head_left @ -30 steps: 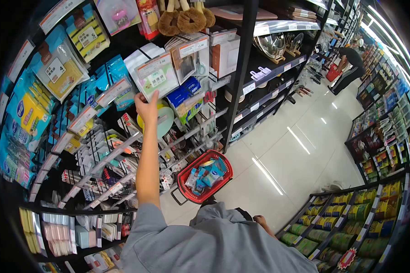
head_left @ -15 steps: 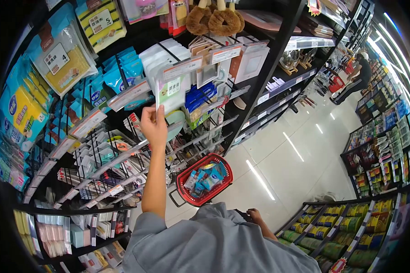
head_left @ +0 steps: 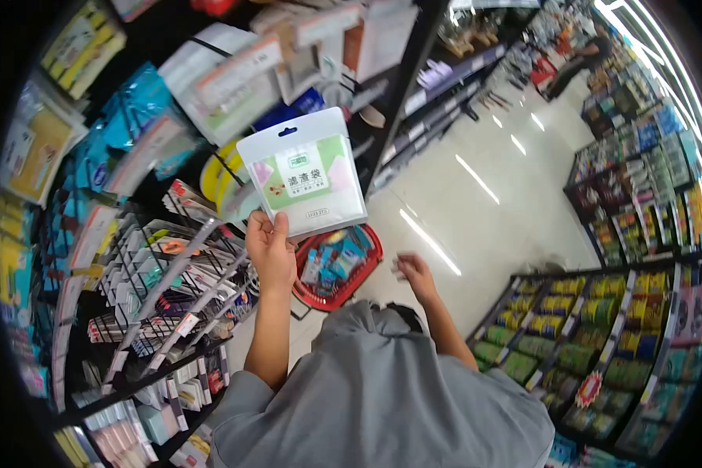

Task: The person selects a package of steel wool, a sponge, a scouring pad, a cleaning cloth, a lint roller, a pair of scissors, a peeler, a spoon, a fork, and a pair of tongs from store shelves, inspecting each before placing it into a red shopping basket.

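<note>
Centrally, a white and green filter-bag packet [head_left: 308,183] is held up in the left hand [head_left: 273,253] of a person in a grey shirt [head_left: 413,382]. The left grip is clamped on the packet's lower left corner: the thumb presses the front, and the fingers curl behind, partly hidden. Pinching only that corner probably serves to keep the printed label uncovered and readable. The packet's face is turned up toward the wearer. Its hang-hole edge points away from the body and leans slightly left; the outline looks nearly square, so I cannot make out a clear long axis.

To the right of this grip and well apart from it, the right hand [head_left: 416,277] is slightly blurred, its fingers loosely apart with nothing visible in them.

Below the left grip, partly covered by the packet, is a red shopping basket [head_left: 380,243] with blue packets [head_left: 339,264] inside, likely set close so that goods are within reach. Beyond the grip and to its left, a similar packet [head_left: 222,105] hangs behind a price label [head_left: 242,66], presumably hung by its hole to face the aisle. Left of the grip are wire racks [head_left: 136,269]. Far off to the upper right, another person [head_left: 581,66] bends in the aisle.
</note>
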Action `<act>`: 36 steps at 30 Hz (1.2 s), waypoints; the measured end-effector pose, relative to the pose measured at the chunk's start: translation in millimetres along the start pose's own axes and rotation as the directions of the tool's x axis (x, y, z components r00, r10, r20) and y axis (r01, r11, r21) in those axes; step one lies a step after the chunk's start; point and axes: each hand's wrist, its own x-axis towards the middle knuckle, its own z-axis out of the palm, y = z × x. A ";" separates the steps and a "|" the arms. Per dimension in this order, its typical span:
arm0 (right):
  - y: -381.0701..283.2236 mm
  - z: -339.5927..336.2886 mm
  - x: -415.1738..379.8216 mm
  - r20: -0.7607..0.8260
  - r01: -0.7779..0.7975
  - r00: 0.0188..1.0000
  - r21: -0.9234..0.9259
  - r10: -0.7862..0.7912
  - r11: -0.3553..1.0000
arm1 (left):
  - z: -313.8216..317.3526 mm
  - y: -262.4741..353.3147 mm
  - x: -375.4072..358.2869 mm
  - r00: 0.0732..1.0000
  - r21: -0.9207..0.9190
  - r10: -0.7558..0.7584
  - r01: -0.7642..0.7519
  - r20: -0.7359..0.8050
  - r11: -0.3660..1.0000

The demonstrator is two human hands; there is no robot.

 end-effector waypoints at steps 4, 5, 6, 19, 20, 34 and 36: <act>-84.6 41.2 -17.2 0.153 0.390 0.912 -0.045 -0.380 0.920 | -7.9 -38.9 -45.7 0.993 0.245 0.027 0.002 -0.116 0.969; -102.5 54.6 -24.1 0.164 0.452 0.878 0.027 -0.450 0.891 | -8.5 -42.9 -57.0 0.994 0.251 -0.009 0.037 -0.111 0.967; -112.8 63.7 -28.5 0.178 0.435 0.874 0.125 -0.451 0.892 | -9.2 -45.2 -66.2 0.997 0.492 0.082 -0.079 0.015 0.867; -109.1 34.1 -2.7 0.552 0.104 0.809 0.204 -0.202 0.973 | 58.5 -64.8 -86.2 0.784 0.703 0.046 -0.579 0.619 0.413; -111.8 30.8 -1.1 0.483 0.486 0.766 -0.005 -0.424 0.874 | 63.4 -71.1 -89.4 0.897 0.670 0.034 -0.354 0.441 0.652; -76.2 -83.4 44.4 0.344 0.054 0.936 0.071 -0.075 0.996 | 46.2 -159.2 -94.7 0.878 0.533 -0.475 0.375 0.060 0.759; -33.3 -106.3 70.5 0.254 0.063 0.966 -0.102 -0.035 0.993 | 26.4 -180.5 -108.2 0.887 0.654 -0.461 0.356 -0.012 0.668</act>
